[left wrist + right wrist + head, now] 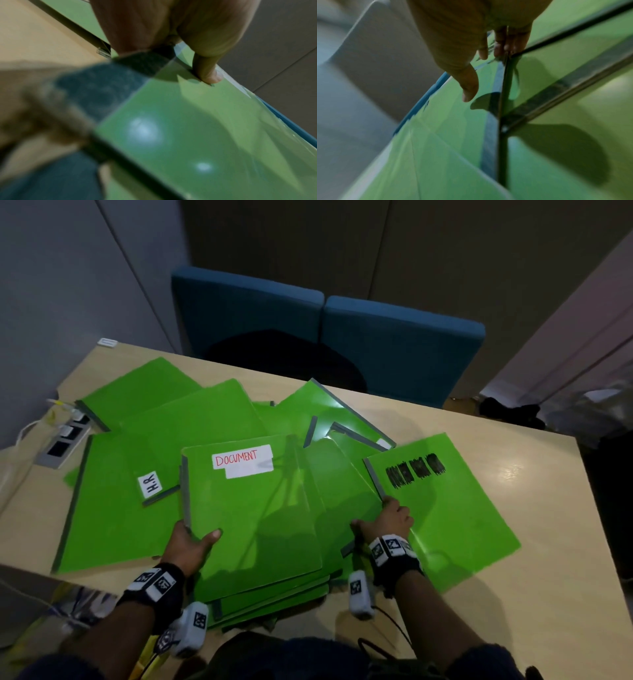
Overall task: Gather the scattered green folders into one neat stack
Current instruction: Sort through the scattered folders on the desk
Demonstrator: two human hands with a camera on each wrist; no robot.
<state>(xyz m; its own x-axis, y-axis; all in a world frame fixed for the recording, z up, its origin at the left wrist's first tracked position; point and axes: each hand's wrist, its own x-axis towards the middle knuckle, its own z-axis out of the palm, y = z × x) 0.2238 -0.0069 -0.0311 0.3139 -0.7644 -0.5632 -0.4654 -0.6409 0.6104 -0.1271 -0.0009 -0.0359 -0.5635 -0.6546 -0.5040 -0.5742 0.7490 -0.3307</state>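
Several green folders lie scattered and overlapping on the beige table (534,594). My left hand (195,542) grips the near left corner of the top folder labelled DOCUMENT (253,518), thumb on the cover and fingers underneath. In the left wrist view the thumb (209,75) presses on that green cover (188,135) beside its dark spine. This folder tops a rough pile (274,601) at the near edge. My right hand (387,518) rests its fingertips on the grey spine of the folder with black scribble (452,508). Seen from the right wrist, the thumb (469,88) hangs free above the folders.
A folder marked H.R. (113,508) lies at the left, and more folders (144,392) fan out toward the far edge. A socket box with plugs (65,440) sits at the table's left edge. Two blue chairs (246,309) stand behind the table. Bare tabletop shows at right.
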